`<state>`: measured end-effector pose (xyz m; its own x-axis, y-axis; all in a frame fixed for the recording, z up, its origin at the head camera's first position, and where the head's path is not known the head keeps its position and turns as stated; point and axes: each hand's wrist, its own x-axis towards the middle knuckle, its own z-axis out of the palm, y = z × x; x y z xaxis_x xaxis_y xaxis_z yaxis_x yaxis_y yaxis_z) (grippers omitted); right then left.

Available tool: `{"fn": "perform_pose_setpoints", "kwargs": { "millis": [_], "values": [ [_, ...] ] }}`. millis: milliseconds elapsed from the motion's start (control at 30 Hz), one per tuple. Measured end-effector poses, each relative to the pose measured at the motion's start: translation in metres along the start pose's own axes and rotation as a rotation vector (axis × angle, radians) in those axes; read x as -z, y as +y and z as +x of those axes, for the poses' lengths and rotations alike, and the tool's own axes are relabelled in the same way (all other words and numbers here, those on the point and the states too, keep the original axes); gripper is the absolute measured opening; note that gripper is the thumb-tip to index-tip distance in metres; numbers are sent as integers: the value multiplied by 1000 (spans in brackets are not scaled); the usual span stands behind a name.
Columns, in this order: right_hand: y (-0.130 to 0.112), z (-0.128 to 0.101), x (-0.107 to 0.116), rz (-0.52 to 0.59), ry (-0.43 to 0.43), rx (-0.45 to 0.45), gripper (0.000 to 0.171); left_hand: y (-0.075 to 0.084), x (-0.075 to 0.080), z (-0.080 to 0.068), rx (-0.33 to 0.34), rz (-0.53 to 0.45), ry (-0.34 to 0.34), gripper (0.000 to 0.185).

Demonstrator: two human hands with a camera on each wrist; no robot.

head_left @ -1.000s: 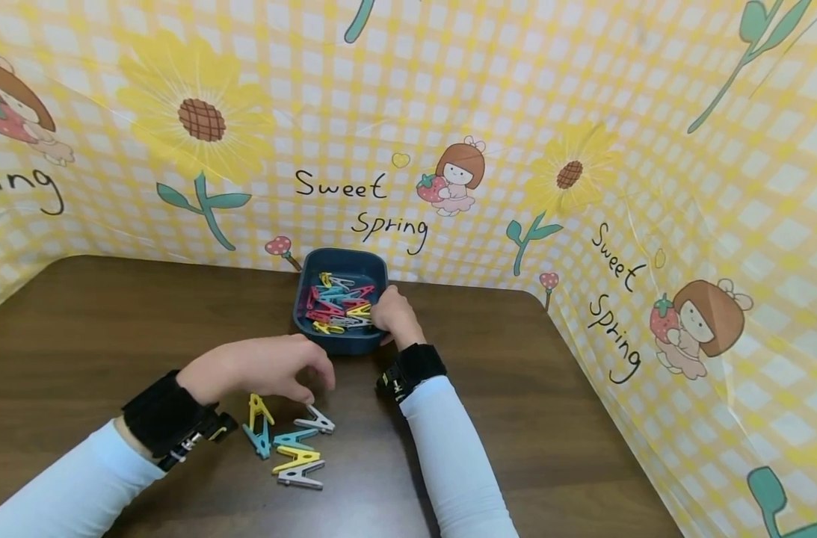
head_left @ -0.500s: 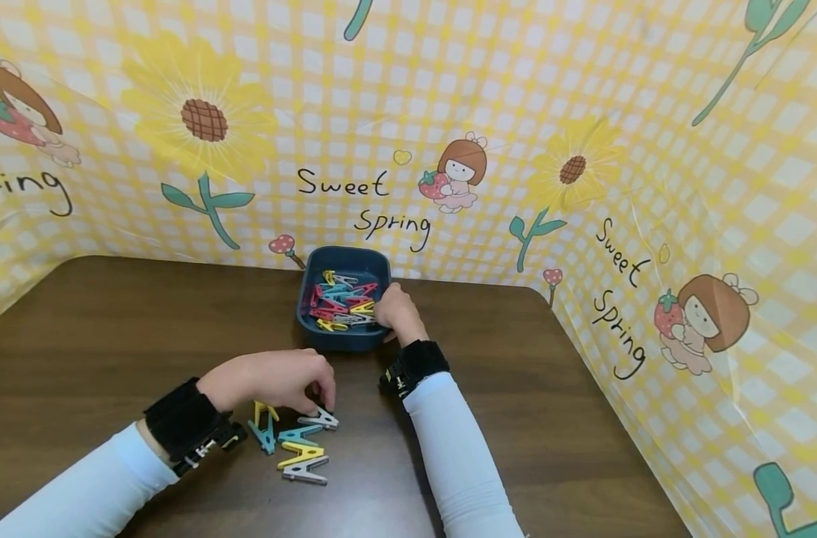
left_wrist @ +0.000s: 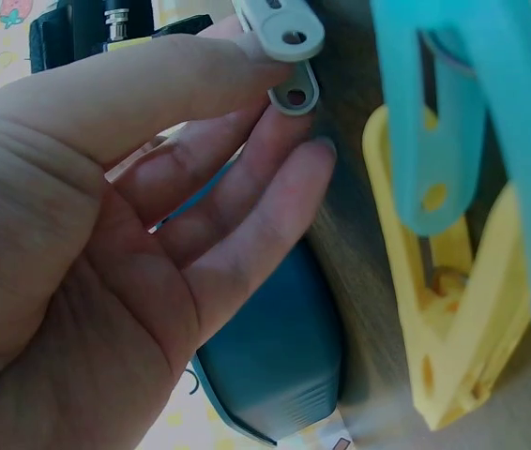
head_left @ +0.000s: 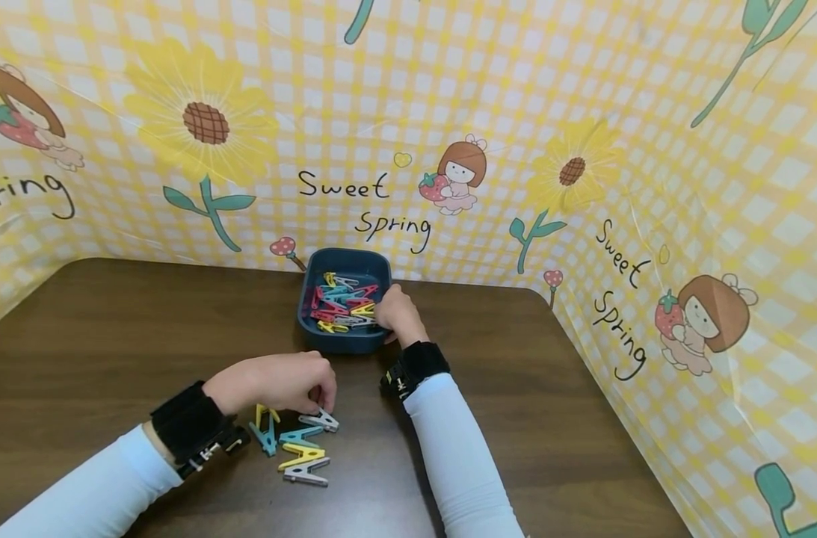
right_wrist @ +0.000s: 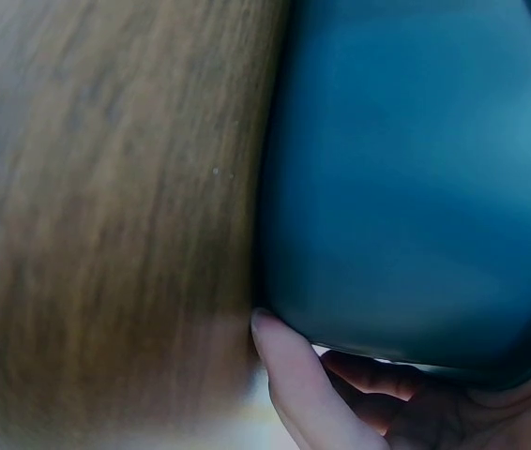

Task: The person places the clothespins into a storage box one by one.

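Note:
My left hand (head_left: pixel 276 381) pinches a grey clothespin (head_left: pixel 322 421) between thumb and fingers, low over the table. In the left wrist view the ends of this clothespin (left_wrist: pixel 292 33) show at the thumb tip. Close by lie more clothespins: a blue one (head_left: pixel 300 435), a yellow one (head_left: pixel 302 454), another grey one (head_left: pixel 306 471) and a blue one (head_left: pixel 265 436) beside a partly hidden yellow one (head_left: pixel 268 412). My right hand (head_left: pixel 399 314) grips the right side of a dark blue box (head_left: pixel 344 344), which holds several red, blue, yellow and grey clothespins. The right wrist view shows fingers along the box wall (right_wrist: pixel 416 187).
The brown wooden table (head_left: pixel 146 321) carries the box near its back edge. A yellow checked cloth (head_left: pixel 354 90) with flowers and lettering stands as a wall behind and on the right.
My left hand has come down and slightly right onto the grey clothespin and now pinches it. My right hand stays at the box.

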<state>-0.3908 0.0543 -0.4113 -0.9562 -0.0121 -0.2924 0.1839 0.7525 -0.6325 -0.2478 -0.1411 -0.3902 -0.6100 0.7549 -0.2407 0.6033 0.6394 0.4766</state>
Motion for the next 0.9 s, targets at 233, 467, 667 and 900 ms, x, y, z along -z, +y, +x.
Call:
{"fn": "perform_pose_setpoints", "kwargs": {
  "millis": [233,467,667,900],
  "values": [
    [-2,-6,7,16,-28,-2,66,0,0,3,-8,7,7,20],
    [-1,1,7,39,-19,-9,66,-2,0,4,-10,0,6,21],
    [9,39,-9,14,13,-58,64,-3,-3,5,-9,-16,7,21],
    [4,23,-8,30,20,-44,65,-2,-5,3,-17,-11,15,20]
  ]
}}
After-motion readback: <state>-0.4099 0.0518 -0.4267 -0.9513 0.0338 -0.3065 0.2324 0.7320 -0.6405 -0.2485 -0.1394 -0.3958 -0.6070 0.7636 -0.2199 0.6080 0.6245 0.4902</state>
